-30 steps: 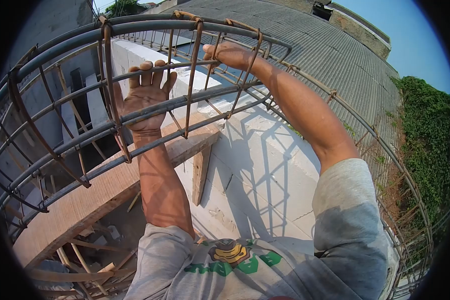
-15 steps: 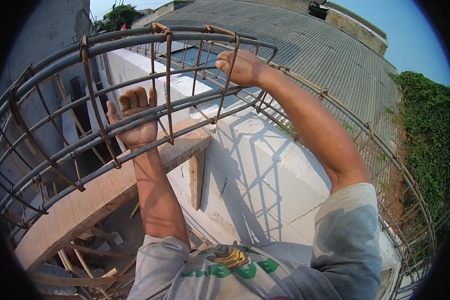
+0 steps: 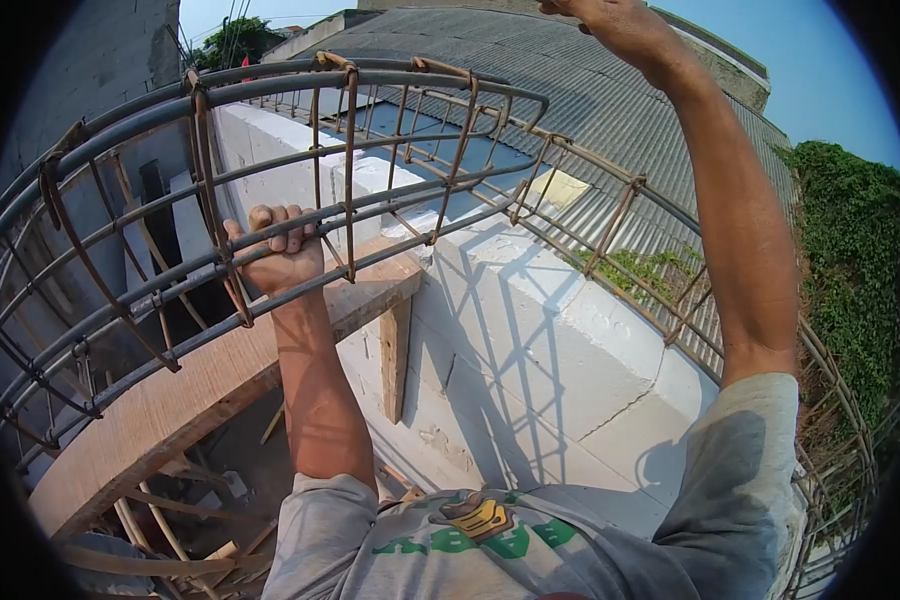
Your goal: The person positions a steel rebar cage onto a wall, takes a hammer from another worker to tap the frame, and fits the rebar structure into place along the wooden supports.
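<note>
A long cage of steel rebar [image 3: 350, 170], with rusty stirrups tied along its bars, runs across in front of me above the wall. My left hand [image 3: 282, 262] has its fingers wrapped around one of the cage's lower long bars, just right of a stirrup. Raised off the cage, my right hand [image 3: 610, 22] sits at the top edge of the view. Most of its fingers are cut off by the frame.
A white block wall [image 3: 610, 330] stands before me, with a wooden plank [image 3: 200, 400] to its left. Another rebar cage [image 3: 615, 226] extends rightward. Behind lie a corrugated roof [image 3: 610, 110] and green creepers [image 3: 850, 260]. Loose timber [image 3: 160, 520] is below left.
My right hand has let go of the cage and risen to the top of the view. The fingers of my left hand have closed around the bar, and the cage's near part has shifted slightly right.
</note>
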A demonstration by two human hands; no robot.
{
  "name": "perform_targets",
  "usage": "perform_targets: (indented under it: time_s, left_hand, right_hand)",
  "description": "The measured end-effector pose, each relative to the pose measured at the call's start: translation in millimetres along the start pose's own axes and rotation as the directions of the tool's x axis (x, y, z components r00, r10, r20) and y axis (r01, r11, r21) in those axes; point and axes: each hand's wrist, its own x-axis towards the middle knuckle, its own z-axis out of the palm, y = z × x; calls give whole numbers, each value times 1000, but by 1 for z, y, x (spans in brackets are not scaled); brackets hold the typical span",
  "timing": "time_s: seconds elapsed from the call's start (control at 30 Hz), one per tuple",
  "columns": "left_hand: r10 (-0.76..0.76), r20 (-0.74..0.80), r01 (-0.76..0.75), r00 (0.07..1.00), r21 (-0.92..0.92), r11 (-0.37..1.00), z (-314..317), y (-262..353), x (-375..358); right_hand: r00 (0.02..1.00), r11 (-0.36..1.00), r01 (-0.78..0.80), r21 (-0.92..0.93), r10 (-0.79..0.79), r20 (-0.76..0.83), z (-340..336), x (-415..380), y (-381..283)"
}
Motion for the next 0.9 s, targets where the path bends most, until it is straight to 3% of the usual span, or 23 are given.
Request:
perform_targets:
  time_s: [0.13, 0.27, 0.4, 0.5, 0.53, 0.63, 0.7, 0.77, 0.8, 0.87, 0.9]
  left_hand:
    - [-3, -85, 3, 996, 0, 1000, 10, 1, -7]
    - [4, -104, -2, 995, 19, 1000, 15, 5, -13]
    - [10, -148, -27, 989, -114, 993, 9, 4, -23]
    - [94, -570, -93, 816, 32, 995, 43, 2, -31]
    - [106, -519, -56, 848, 112, 992, 36, 4, -38]
    - [117, -551, 70, 826, 307, 949, 37, 18, -73]
    - [4, -572, 190, 820, 279, 941, 55, 29, -108]
    - [-249, -433, 449, 866, 456, 769, 76, 46, -135]
    - [-387, -389, 548, 836, 546, 634, 92, 56, -144]
    - [-316, -222, 331, 922, 877, 348, 145, 67, -133]
    - [-213, -68, 123, 975, 959, 255, 175, 69, -123]
  right_hand:
    - [983, 999, 25, -20, -28, -181, -7, 40, -7]
    - [968, 999, 33, -18, -36, -249, 31, 71, -14]
    - [998, 992, 64, 112, -62, -20, 114, 79, -24]
    - [979, 962, 62, 266, -111, 172, 153, 76, -34]
    - [970, 949, 70, 309, -137, 201, 152, 71, -38]
    - [933, 896, 53, 441, -202, 298, 125, 49, -65]
    - [941, 881, 53, 470, -201, 270, 123, 44, -70]
    - [963, 846, 79, 527, -201, 178, 126, 49, -64]
    - [976, 810, 96, 578, -192, 107, 136, 58, -53]
    - [992, 755, 105, 647, -124, -15, 136, 52, -51]
    - [992, 835, 91, 543, -121, 20, 131, 44, -49]
